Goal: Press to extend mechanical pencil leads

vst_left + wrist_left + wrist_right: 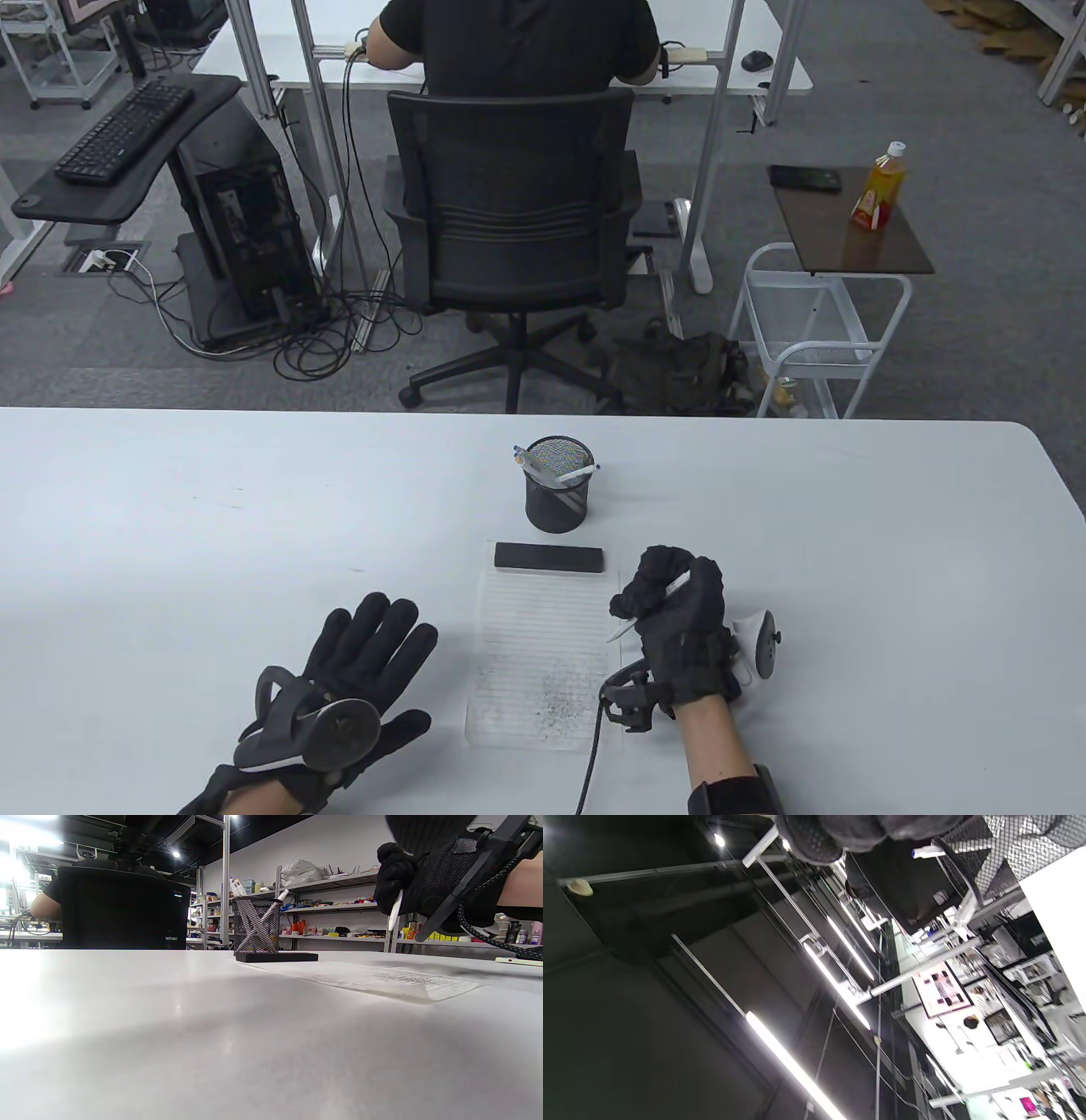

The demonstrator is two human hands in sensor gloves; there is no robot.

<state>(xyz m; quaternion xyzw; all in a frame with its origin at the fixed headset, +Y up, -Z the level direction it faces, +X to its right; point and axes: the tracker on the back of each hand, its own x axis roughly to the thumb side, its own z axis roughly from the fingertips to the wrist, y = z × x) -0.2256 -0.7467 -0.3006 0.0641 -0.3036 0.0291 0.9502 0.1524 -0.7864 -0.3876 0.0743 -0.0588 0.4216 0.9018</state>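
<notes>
My right hand [670, 607] grips a white mechanical pencil [653, 607] in a closed fist, tip pointing down-left above the right edge of a lined sheet of paper [539, 654]. The same pencil [394, 910] hangs from that hand [428, 882] in the left wrist view. My left hand [356, 679] lies flat on the table, palm down, fingers spread, holding nothing. A black mesh pen cup [557, 484] with several more white pencils stands behind the paper; it also shows in the left wrist view [256, 925]. The paper carries grey lead marks [560, 696].
A black rectangular block [550, 557] lies on the paper's top edge, just in front of the cup. The white table [170, 526] stretches to both sides. A cable [594, 747] runs from my right wrist to the front edge. An office chair and a seated person are beyond the table.
</notes>
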